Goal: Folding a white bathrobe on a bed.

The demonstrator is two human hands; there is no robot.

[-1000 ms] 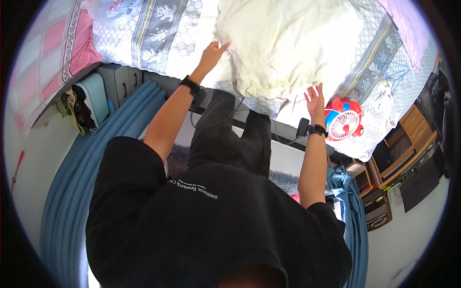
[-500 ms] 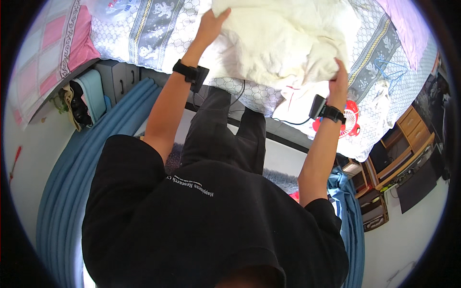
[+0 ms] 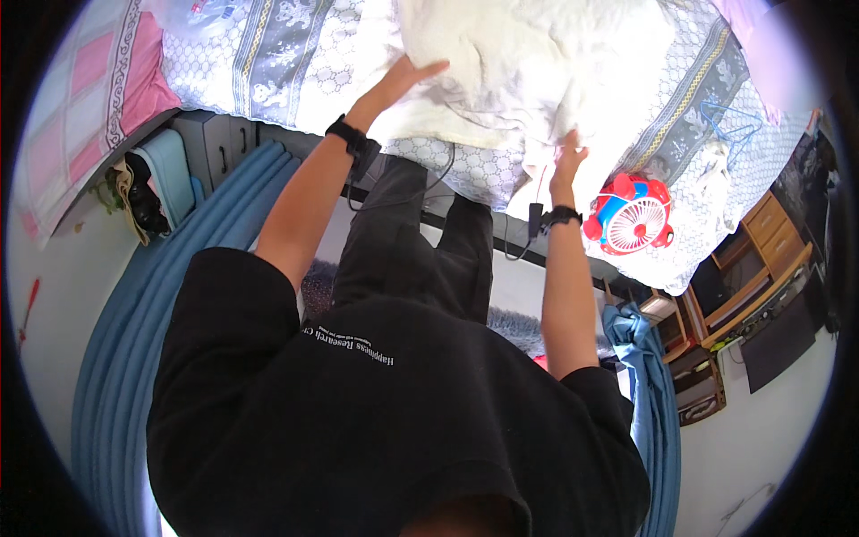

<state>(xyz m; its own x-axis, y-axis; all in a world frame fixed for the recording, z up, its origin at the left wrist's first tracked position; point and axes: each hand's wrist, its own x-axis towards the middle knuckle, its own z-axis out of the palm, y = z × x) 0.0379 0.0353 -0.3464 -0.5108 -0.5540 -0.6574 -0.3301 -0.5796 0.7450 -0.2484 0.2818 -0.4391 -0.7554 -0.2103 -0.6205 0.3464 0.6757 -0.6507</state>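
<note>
A cream-coloured soft cloth (image 3: 488,85) lies rumpled on the bed, its right part washed out by bright light. My left hand (image 3: 398,83) rests at the cloth's left edge, open, with the thumb stretched to the right. At the lower right part of the cloth is my right hand (image 3: 567,163), its fingers pointing away and slightly apart; it touches the pale fabric there. Both wrists wear black straps with small dark devices. To the right of my right hand, a red and blue toy-like fan (image 3: 633,215) stands on the bed.
The patterned bedcover (image 3: 295,63) spreads under everything. A blue hanger (image 3: 732,125) and a crumpled white cloth (image 3: 711,183) lie at the right. Blue curtains (image 3: 161,295) hang at the left, and a wooden shelf unit (image 3: 761,259) stands at the far right. A black cable (image 3: 438,183) loops below the bed edge.
My right hand has moved left and slightly nearer, uncovering the fan. My left hand has come a little nearer. The cloth's right side is now brighter and less bunched.
</note>
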